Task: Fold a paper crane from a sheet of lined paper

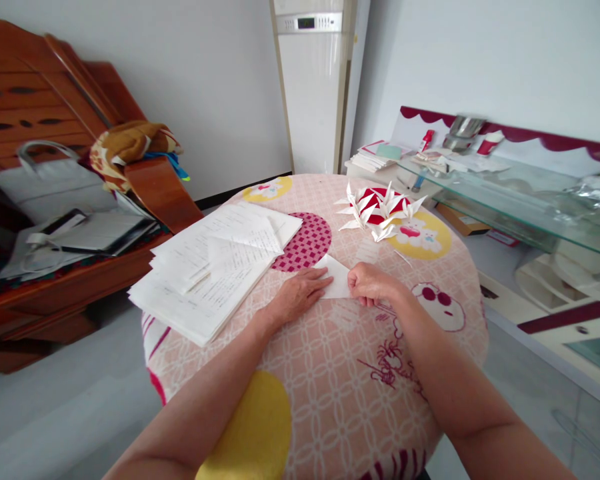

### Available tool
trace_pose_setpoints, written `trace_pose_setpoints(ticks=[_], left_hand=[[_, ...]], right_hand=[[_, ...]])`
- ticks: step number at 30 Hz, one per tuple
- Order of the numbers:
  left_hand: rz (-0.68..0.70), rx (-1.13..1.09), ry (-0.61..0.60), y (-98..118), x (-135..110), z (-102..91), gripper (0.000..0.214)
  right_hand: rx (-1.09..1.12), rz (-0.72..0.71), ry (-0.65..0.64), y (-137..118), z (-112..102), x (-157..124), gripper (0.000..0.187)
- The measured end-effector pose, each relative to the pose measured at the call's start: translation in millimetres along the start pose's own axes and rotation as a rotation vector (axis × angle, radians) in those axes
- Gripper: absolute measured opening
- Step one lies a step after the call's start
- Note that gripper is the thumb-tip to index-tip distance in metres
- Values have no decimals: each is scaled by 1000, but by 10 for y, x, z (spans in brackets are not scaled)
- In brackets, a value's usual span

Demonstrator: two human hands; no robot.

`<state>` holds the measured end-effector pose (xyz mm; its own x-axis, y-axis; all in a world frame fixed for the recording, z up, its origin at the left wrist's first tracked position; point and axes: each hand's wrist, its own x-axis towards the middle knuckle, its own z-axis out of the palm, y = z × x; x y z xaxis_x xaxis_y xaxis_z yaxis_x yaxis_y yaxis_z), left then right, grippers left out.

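Grip, left hand (305, 288): laid flat, fingers extended and resting on the folded paper (337, 280). Grip, right hand (373, 283): fingers curled in, knuckles at the paper's right side; whether they pinch it cannot be told.

Folded paper: plain white, straight-edged, pointed at the top, lying between and partly under the hands on the worktop (325, 387).

Worktop: rounded, cloth-covered; pale pink ground, white looped lattice, a yellow disc (257, 420) near the front, a checked magenta disc (307, 233) beyond the left hand, maroon line figures.

Paper stack (180, 313), left: loose white sheets, uneven edges, lines of dark writing too small to read; a creased sheet (247, 243) on top.

Folded paper shapes (361, 215), far right: white, sharp-pointed, clustered.

Beyond: tall white cabinet unit (310, 93), glossy, dark display panel; glass shelf (520, 200), right; carved brown wooden seat (160, 197), left.
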<state>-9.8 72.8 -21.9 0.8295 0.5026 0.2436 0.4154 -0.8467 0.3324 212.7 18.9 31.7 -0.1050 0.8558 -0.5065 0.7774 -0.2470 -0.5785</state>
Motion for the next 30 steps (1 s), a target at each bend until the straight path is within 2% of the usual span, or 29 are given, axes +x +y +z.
trace_pose_setpoints(ticks=[5, 9, 11, 13, 14, 17, 20, 24, 30], left_hand=[[-4, -33, 13, -12, -5, 7, 39], [-8, -22, 4, -3, 5, -3, 39], [-11, -16, -3, 5, 11, -10, 39], [-20, -14, -1, 17, 15, -17, 39], [-28, -12, 1, 27, 17, -18, 39], [-79, -7, 5, 81, 26, -7, 39], [-174, -23, 32, 168, 44, 32, 39], [-269, -45, 87, 279, 78, 87, 42], [-337, -66, 70, 299, 62, 50, 46]], right_hand=[[-59, 58, -39, 215, -266, -126, 18], [-61, 119, 36, 396, -485, -306, 18], [73, -1, 115, 421, -524, -352, 14], [218, -112, 214, 374, -466, -322, 9], [246, -129, 222, 326, -401, -276, 7], [252, -176, 113, 148, -140, -81, 6], [145, -121, 54, 25, 49, 64, 9], [102, -114, 55, 5, 82, 81, 9], [100, -107, 63, 32, 61, 62, 8]])
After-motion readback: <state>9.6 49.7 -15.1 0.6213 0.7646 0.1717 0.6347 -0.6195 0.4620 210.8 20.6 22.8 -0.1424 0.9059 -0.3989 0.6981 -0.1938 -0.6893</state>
